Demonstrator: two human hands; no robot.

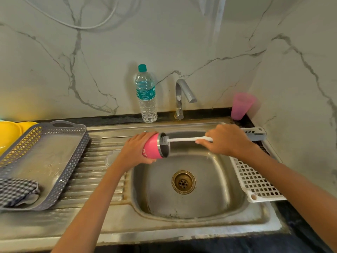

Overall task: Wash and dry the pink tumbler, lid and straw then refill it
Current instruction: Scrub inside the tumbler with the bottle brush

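One head-worn camera looks forward and down, close over the sink (pixel 200 210). The marble wall (pixel 164 42) fills the top.

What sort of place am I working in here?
Probably a home kitchen: a stainless-steel sink with ribbed drainboard, a curved metal tap, and a grey perforated plastic draining tray beside the basin. The left hand holds the pink steel tumbler, the right hand a white bottle brush.
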